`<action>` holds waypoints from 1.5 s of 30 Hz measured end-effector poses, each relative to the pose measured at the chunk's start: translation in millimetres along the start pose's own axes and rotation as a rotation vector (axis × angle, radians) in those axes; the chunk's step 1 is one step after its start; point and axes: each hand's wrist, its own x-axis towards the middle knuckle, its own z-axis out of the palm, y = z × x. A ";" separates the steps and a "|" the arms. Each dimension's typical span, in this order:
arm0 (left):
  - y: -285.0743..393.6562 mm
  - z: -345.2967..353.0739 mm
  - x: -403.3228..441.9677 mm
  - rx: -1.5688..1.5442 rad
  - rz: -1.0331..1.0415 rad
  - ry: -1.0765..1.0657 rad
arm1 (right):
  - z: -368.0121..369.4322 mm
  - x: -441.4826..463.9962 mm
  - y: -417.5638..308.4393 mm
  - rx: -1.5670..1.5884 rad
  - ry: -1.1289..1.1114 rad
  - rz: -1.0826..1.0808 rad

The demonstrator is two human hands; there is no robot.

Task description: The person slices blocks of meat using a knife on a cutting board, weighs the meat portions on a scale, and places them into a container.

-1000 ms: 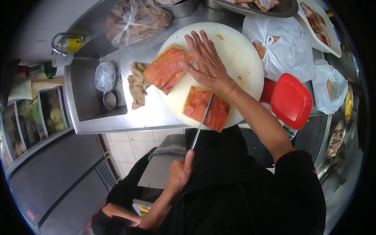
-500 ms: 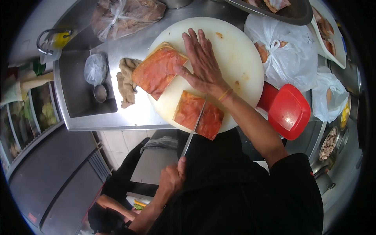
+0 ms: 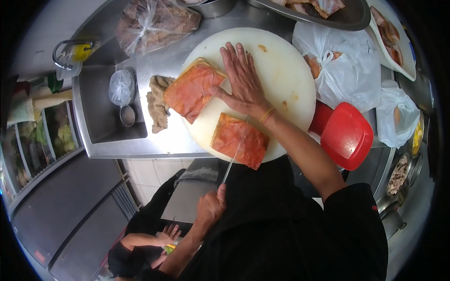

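Bright glare whitens the grey steel counter (image 3: 174, 140) thumbward of the bare right hand (image 3: 244, 89); wide-angle distortion bends the dark-rimmed edges.

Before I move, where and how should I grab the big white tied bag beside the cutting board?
I'd take the bag by its knot, from above, pinching the gathered plastic. The knot is on the side facing up, with nothing over it, while the body bulges wide.

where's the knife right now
In the head view, the knife is in the left hand, its blade angled across the nearer slab of meat on the round cutting board.
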 end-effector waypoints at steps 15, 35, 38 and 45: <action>10.0 -6.5 -17.9 0.040 -0.078 0.106 | -2.2 -6.0 1.0 0.051 -0.048 -0.016; 18.6 -48.8 39.6 0.068 0.081 0.303 | -103.0 -112.9 -54.6 -0.179 -0.556 -0.219; 13.4 -41.9 46.5 0.092 0.123 0.337 | -98.2 -119.2 -57.5 -0.283 -0.451 -0.036; 20.3 -31.9 46.3 0.118 0.154 0.423 | -95.2 -121.4 -48.2 -0.116 -0.412 0.021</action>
